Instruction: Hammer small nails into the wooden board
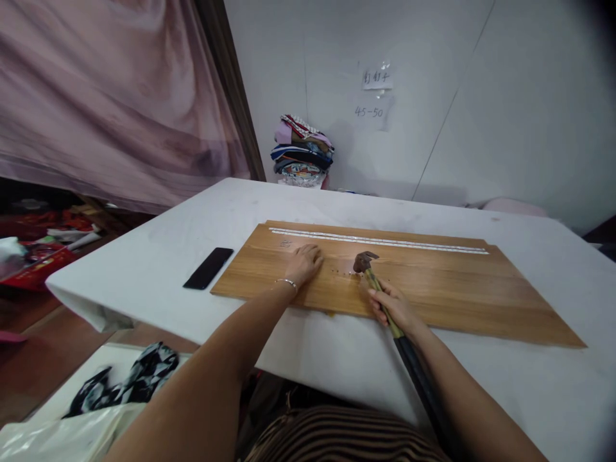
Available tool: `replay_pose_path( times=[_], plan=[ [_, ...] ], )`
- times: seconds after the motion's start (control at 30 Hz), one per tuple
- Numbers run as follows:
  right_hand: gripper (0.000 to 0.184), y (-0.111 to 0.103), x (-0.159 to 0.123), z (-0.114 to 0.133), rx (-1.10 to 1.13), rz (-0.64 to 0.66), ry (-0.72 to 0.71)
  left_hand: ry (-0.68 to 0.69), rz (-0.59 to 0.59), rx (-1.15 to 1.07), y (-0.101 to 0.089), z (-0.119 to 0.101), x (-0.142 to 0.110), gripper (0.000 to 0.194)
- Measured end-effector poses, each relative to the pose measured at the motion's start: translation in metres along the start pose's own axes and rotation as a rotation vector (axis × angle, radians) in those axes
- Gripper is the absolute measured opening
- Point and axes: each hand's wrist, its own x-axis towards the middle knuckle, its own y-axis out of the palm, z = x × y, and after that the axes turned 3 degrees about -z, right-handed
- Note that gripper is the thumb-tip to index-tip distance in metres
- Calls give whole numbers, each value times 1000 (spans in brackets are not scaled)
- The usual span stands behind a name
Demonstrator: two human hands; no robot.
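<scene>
My right hand (392, 305) is wrapped round the handle of a claw hammer (366, 260), whose rusty head is over the middle of a brown wooden board (462, 289). Its dark grip runs back beneath my forearm. Flat on the board's left part lies my left hand (305, 263), fingers stretched out and holding nothing. Between the two hands, several small dark spots (342, 273) dot the wood, too small to tell whether they are nails or holes. Two pale measuring strips (380, 241) run along the board's far edge.
The board lies on a table with a white cover (158, 256). A black phone (208, 268) rests left of the board. Behind stand a stack of folded clothes (303, 154) and a wall with paper notes (378, 78). A pink curtain (120, 96) hangs at left.
</scene>
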Motion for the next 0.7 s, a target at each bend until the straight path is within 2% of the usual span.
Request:
replay_pose_path(
  times=[0.23,0.7],
  plan=[
    [33,0,2,-6,-16,9,5,3,-7,-6,1,0,0,29],
    [34,0,-1,-1,-16,9,4,2,14,-9,-2,-3,0,28]
  ],
)
